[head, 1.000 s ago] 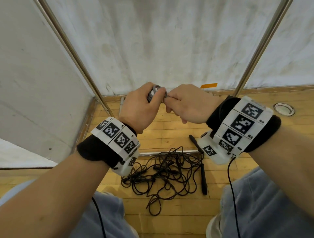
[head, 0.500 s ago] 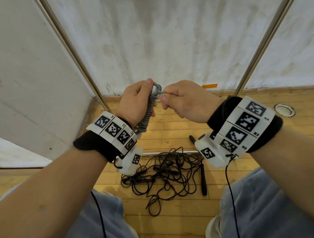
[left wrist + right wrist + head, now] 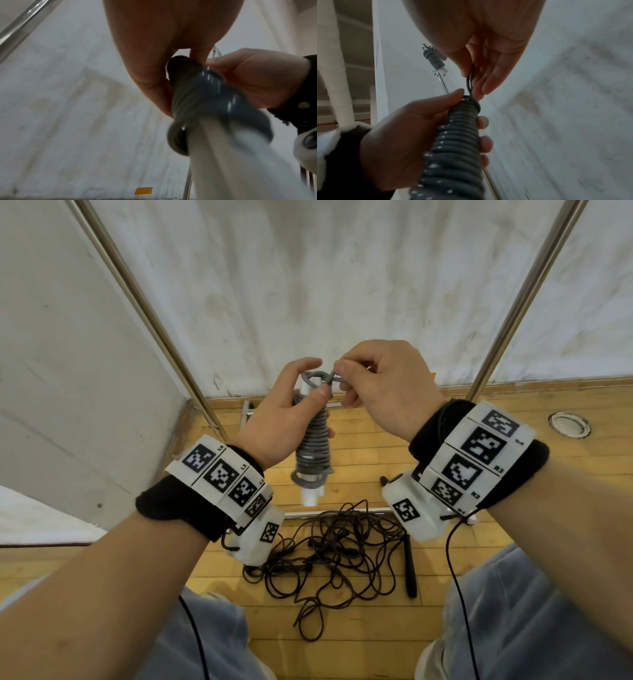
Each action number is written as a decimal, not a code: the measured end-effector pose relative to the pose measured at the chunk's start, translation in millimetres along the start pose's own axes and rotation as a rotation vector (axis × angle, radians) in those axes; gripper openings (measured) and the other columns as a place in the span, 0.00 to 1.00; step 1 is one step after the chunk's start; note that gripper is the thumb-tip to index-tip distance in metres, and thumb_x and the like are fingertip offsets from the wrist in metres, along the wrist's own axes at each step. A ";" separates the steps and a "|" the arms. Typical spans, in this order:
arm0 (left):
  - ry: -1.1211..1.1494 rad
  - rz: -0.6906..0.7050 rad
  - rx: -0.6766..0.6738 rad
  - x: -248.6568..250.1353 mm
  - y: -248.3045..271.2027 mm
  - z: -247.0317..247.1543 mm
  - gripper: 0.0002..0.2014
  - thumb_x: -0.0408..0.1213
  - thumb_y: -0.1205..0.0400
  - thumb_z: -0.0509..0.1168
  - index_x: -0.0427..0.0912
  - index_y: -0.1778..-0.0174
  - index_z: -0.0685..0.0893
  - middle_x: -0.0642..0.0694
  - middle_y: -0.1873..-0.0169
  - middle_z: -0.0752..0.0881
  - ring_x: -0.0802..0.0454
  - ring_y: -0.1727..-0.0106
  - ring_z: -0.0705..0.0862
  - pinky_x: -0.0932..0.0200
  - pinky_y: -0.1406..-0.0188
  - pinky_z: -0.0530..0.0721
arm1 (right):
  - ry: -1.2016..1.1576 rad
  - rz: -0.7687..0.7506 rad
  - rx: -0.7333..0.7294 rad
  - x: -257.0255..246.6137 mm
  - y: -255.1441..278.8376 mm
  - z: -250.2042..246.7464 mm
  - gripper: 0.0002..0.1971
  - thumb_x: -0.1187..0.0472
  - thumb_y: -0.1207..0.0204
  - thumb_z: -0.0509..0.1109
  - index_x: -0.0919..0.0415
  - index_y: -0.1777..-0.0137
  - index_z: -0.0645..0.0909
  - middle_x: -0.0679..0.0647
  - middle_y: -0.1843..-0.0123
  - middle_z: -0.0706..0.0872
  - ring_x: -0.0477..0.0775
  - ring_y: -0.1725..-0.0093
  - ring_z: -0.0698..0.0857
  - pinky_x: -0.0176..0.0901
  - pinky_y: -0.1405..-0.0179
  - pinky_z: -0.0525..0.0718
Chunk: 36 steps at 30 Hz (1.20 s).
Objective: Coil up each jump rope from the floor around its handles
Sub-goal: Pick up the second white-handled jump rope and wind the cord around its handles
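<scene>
A grey jump rope wound in tight coils around a pair of white plastic handles [image 3: 313, 455] is held roughly upright in front of the body, above the wooden plank floor [image 3: 359, 642]. The bundle is gripped by the left hand [image 3: 286, 419], whose fingers are wrapped around the upper coils while the thumb is pressed against the front near the top; the bare white handle ends are seen sticking out below the lowest coil. At the top of the bundle a small loop of the grey cord [image 3: 320, 380] is pinched between the thumb and curled fingers of the right hand [image 3: 383, 388], which is placed just beside the left, the two hands almost touching. From the right wrist view the loop is seen rising from the top coil into the pinching fingertips [image 3: 485, 86]. Below the hands a tangled thin black jump rope [image 3: 329, 556] is spread loosely on the floor, with one slim black handle [image 3: 410, 570] lying straight at its right edge. Behind it a stained white wall [image 3: 325, 285] is crossed by two slanting metal poles [image 3: 144, 302]. A round metal floor fitting [image 3: 569, 424] is set in the planks at the far right.
</scene>
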State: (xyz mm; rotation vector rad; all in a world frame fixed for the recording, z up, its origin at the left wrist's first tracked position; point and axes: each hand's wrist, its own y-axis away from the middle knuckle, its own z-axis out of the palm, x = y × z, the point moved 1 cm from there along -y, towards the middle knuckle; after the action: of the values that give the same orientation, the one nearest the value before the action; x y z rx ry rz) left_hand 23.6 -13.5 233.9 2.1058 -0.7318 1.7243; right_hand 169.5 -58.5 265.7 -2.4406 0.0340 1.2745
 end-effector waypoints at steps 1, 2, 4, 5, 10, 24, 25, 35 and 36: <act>0.010 0.020 -0.010 0.0 -1.1 1.1 0.13 0.36 0.13 0.59 0.53 0.35 0.70 0.42 0.57 0.80 0.40 0.61 0.88 0.54 0.62 0.88 | 0.003 0.003 0.008 -0.1 -0.4 2.0 0.08 0.58 0.22 0.66 0.57 0.59 0.83 0.45 0.67 0.85 0.50 0.62 0.87 0.53 0.52 0.86; 0.006 0.041 -0.014 1.0 -1.7 2.8 0.13 0.35 0.14 0.60 0.52 0.36 0.71 0.41 0.54 0.80 0.36 0.56 0.87 0.51 0.58 0.89 | 0.008 0.007 0.020 -0.5 -0.5 3.5 0.08 0.57 0.22 0.66 0.56 0.60 0.83 0.45 0.66 0.85 0.50 0.60 0.87 0.53 0.51 0.85; -0.037 0.076 0.013 4.4 -2.0 4.5 0.12 0.38 0.18 0.62 0.48 0.39 0.73 0.40 0.51 0.79 0.30 0.48 0.83 0.39 0.46 0.86 | -0.013 0.030 0.048 -1.3 -1.0 4.3 0.07 0.55 0.23 0.68 0.56 0.61 0.83 0.45 0.66 0.85 0.49 0.59 0.87 0.52 0.50 0.85; -0.072 0.097 0.048 6.0 -2.0 4.5 0.12 0.40 0.21 0.63 0.47 0.41 0.74 0.40 0.50 0.80 0.32 0.46 0.82 0.35 0.43 0.83 | -0.042 0.037 0.054 -1.7 -1.2 4.1 0.07 0.55 0.24 0.69 0.56 0.61 0.84 0.45 0.66 0.86 0.47 0.61 0.87 0.51 0.51 0.86; -0.201 0.212 0.267 21.2 -2.1 2.7 0.06 0.42 0.24 0.66 0.47 0.53 0.82 0.52 0.57 0.85 0.49 0.55 0.86 0.54 0.54 0.86 | -0.149 -0.012 0.061 -10.2 -1.0 1.2 0.07 0.57 0.27 0.73 0.52 0.67 0.86 0.44 0.72 0.86 0.42 0.70 0.86 0.38 0.63 0.85; -0.304 0.441 0.454 121.4 -1.2 -18.0 0.08 0.32 0.22 0.68 0.50 0.63 0.85 0.53 0.62 0.86 0.49 0.56 0.87 0.56 0.55 0.85 | -0.210 -0.217 0.121 -87.0 -23.6 -44.7 0.11 0.69 0.28 0.71 0.49 0.61 0.85 0.42 0.65 0.86 0.40 0.64 0.84 0.37 0.55 0.84; -0.304 0.451 0.444 133.7 -1.3 -20.5 0.07 0.31 0.21 0.68 0.48 0.62 0.84 0.51 0.62 0.86 0.47 0.57 0.87 0.52 0.56 0.85 | -0.216 -0.236 0.136 -96.9 -27.1 -49.6 0.11 0.69 0.28 0.71 0.50 0.60 0.85 0.41 0.65 0.86 0.38 0.64 0.84 0.36 0.56 0.84; -0.309 0.528 0.414 241.7 -13.3 -67.5 0.03 0.27 0.19 0.65 0.38 0.56 0.82 0.48 0.65 0.86 0.59 0.64 0.86 0.66 0.59 0.83 | -0.259 -0.342 0.191 -190.6 -80.6 -93.5 0.12 0.74 0.29 0.68 0.63 0.48 0.83 0.59 0.62 0.87 0.54 0.61 0.87 0.49 0.48 0.87; -0.278 0.526 0.407 249.3 -15.9 -72.8 0.03 0.26 0.19 0.65 0.36 0.55 0.81 0.45 0.63 0.87 0.55 0.63 0.87 0.65 0.60 0.84 | -0.280 -0.341 0.188 -197.5 -86.4 -95.7 0.10 0.74 0.28 0.69 0.63 0.49 0.81 0.59 0.63 0.87 0.54 0.62 0.87 0.47 0.50 0.87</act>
State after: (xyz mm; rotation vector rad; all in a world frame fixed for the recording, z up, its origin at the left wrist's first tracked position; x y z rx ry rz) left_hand 8.6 -6.4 493.6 2.6426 -1.1865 1.9942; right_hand 145.6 -42.1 499.8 -1.9874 -0.3110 1.3701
